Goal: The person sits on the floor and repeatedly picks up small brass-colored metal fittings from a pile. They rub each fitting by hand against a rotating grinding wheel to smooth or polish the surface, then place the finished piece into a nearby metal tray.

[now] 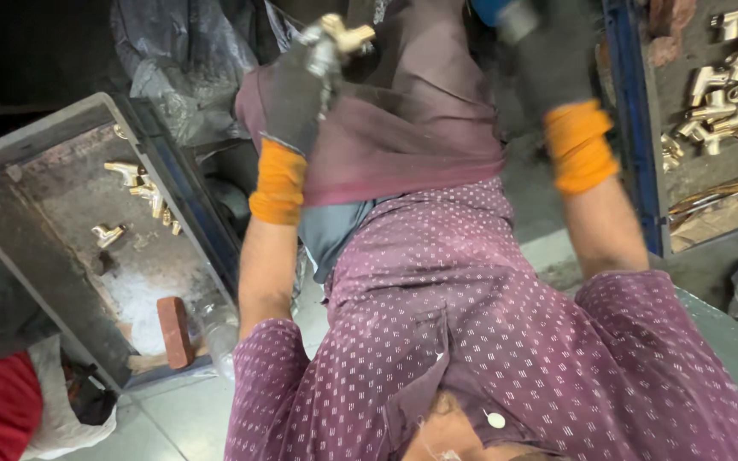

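head view looks straight down my own chest, over the purple dotted shirt (506, 324) to both arms stretched out in front. my left hand (296, 98), in a dark glove with an orange cuff, has its fingers (318, 60) clamped round a brass tap fitting (339, 38); the fitting sticks up and out past the fingertips, its long axis running roughly away from me, with a short branch off to the right. my right hand (548, 60), gloved the same way, is wrapped round something dark with a blue and grey end (506, 13) at the top edge; the fingers look closed on it, but it is blurred and i cannot tell what it is. the two hands are well apart, the fitting lying to the left of that blurred end, so the left hand is the one on the brass. a maroon cloth (403, 128) lies over my lap beneath them. to my left sits a metal tray (36, 248) with a few brass pieces (143, 192) and a brick (174, 331); to my right a blue-edged tray (634, 128) holds a heap of brass fittings (732, 81).
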